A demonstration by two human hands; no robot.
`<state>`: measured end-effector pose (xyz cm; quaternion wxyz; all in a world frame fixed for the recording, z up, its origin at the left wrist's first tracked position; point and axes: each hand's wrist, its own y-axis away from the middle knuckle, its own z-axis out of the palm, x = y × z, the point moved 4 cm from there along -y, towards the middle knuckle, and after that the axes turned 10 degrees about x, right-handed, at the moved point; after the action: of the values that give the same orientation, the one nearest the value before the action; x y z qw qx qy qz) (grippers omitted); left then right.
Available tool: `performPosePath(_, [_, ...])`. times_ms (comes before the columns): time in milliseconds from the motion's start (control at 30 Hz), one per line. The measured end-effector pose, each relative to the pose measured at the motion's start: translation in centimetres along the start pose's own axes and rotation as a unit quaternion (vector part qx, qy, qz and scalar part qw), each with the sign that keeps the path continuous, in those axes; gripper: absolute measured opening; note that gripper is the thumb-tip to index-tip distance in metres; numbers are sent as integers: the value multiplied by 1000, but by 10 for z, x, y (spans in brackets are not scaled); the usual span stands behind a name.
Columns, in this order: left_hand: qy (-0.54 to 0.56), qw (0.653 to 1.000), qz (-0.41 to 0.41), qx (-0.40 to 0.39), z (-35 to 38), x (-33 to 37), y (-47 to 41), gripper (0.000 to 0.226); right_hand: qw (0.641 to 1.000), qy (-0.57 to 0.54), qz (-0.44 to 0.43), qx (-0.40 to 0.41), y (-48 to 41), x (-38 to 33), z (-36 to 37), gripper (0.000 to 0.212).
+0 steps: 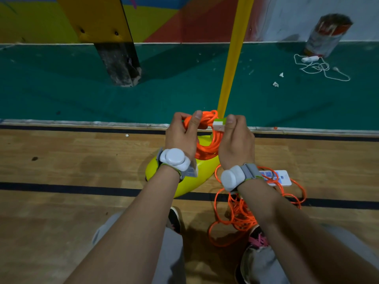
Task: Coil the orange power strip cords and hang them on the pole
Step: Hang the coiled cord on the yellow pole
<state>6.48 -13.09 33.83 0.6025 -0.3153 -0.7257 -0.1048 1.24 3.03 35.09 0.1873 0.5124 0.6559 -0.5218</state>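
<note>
A coiled orange cord hangs between my two hands, just in front of the yellow pole. My left hand grips the top of the coil. My right hand pinches a white and green piece at the coil's upper right. The pole rises from a yellow-green base on the floor. A second orange cord lies loose and tangled by my right foot, attached to a white power strip partly hidden by my right wrist.
A white power strip with a white cord lies on the green floor at the far right, beside a paint-stained can. A dark post stands at the back left. Paper scraps dot the green floor.
</note>
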Motion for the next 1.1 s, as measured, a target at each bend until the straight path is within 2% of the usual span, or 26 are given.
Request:
performPosePath(167, [9,1000,-6,-21,4,11,6,52,993,-43,101,48,-6,-6,-10,30])
performPosePath(267, [-27,999,19,-31,5,22,10,58,988,-69,113,77,-9,-10,-15,30])
performPosePath(433, [-40,996,72,-31,5,52,5,46,982,-87,129,103,-26,-24,-28,38])
performPosePath(567, [-47,991,117,-55,10,84,-7,48,975,-108,157,117,-47,-42,-40,44])
performPosePath(700, [-38,985,161,-56,7,132,-14,39,971,-130,148,135,-78,-74,-65,50])
performPosePath(967, [-39,971,235,-13,-4,227,-33,52,968,-164,113,151,-135,-135,-109,55])
performPosePath(1100, [-42,962,271,-5,-4,278,-46,47,967,-170,90,169,-168,-168,-132,57])
